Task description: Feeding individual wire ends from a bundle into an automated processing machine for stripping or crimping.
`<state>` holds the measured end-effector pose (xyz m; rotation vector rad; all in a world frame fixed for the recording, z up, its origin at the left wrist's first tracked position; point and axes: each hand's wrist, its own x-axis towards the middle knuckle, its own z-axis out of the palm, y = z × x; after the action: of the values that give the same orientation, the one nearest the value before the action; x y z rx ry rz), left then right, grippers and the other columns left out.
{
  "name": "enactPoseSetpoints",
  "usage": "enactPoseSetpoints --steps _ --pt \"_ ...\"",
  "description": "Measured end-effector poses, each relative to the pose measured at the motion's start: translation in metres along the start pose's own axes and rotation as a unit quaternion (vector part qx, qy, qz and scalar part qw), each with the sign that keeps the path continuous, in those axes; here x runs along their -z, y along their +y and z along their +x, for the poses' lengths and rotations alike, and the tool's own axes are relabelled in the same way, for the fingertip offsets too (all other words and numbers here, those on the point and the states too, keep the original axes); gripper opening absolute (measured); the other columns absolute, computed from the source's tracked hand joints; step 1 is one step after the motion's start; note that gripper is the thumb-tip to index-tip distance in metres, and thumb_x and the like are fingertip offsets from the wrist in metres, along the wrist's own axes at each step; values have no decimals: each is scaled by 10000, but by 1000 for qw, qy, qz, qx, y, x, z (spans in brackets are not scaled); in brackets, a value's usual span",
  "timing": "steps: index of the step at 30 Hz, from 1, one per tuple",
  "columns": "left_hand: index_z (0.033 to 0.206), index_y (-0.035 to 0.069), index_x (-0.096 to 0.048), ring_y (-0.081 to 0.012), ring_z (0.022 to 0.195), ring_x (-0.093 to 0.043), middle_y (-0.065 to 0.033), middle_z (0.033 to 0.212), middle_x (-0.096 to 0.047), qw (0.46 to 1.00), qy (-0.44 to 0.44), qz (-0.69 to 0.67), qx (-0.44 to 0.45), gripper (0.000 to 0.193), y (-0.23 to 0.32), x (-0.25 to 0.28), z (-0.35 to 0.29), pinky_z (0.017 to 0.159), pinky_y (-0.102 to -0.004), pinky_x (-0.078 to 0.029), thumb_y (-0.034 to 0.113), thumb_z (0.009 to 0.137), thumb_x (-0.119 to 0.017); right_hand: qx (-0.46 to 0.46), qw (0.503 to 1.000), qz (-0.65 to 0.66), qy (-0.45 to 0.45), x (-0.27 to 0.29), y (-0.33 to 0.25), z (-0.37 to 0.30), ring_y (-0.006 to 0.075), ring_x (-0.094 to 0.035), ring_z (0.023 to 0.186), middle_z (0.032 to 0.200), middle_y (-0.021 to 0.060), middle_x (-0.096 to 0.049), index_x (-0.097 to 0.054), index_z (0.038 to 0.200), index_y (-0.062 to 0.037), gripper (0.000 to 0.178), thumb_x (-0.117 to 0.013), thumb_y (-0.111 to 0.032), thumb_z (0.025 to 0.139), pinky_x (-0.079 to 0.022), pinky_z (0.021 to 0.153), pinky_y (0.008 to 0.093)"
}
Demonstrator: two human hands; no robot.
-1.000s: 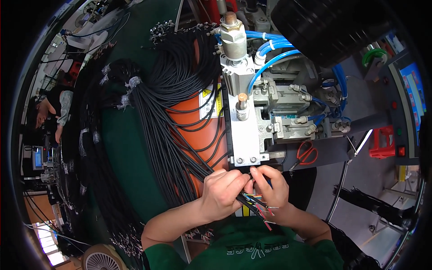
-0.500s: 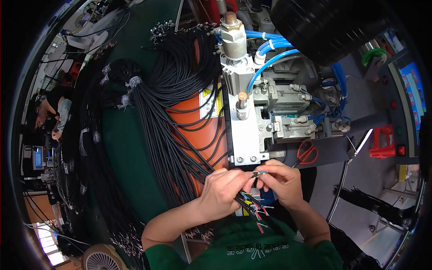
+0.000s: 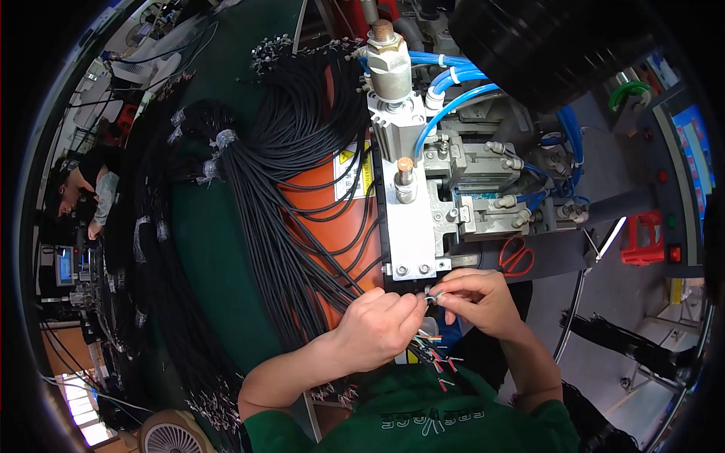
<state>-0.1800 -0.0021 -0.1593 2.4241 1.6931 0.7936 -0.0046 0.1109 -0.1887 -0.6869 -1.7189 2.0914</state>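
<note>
My left hand point(image 3: 380, 328) is closed, its thumb and fingertips pinched on the end of a black cable, most of which the hand hides. Thin coloured wires point(image 3: 431, 298) fan from that end into the small space between my hands. On their tips the thumb and forefinger of my right hand point(image 3: 481, 300) are pressed together. Below my left hand hang several other cable ends with stripped wires point(image 3: 438, 355) in red, white and yellow. A thick bundle of black cables point(image 3: 264, 226) runs from the upper left down to my left hand.
Just beyond my hands stands a metal press point(image 3: 411, 234) with blue air hoses point(image 3: 457, 75). Red-handled scissors point(image 3: 516, 259) lie to its right. A control screen point(image 3: 691, 155) is at the far right, a fan point(image 3: 175, 434) at the lower left. Another person point(image 3: 94, 177) sits far left.
My right hand has shifted slightly right and down, and the wires between my fingertips look more spread. My left hand has turned a little, lowering the hanging wire ends.
</note>
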Motion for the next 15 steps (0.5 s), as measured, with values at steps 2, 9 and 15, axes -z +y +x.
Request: enactPoseSetpoints --steps 2,9,15 --pt "942 -45 -616 -134 605 -510 -29 741 -502 998 -29 56 -32 248 2 2 -1 517 -279 -367 84 732 -588 6 1000 15 -6 0 2 0 87 -606 584 898 94 -642 -675 939 62 115 -623 46 837 -425 451 180" --pt "977 -60 -613 -149 661 -519 -52 783 -509 995 -42 83 30 287 10 4 -1 550 -277 -374 81 729 -582 237 855 -441 134 -26 -3 1 198 -550 483 740 73 -563 -579 784 -28 123 -674 -25 706 -414 423 295" --pt "1040 -74 -586 -191 740 -521 -89 846 -500 997 -46 14 53 339 7 7 -3 630 -296 -400 78 737 -565 181 879 -423 124 -26 1 -4 229 -576 525 772 84 -580 -573 800 -7 101 -651 -5 736 -435 454 311"
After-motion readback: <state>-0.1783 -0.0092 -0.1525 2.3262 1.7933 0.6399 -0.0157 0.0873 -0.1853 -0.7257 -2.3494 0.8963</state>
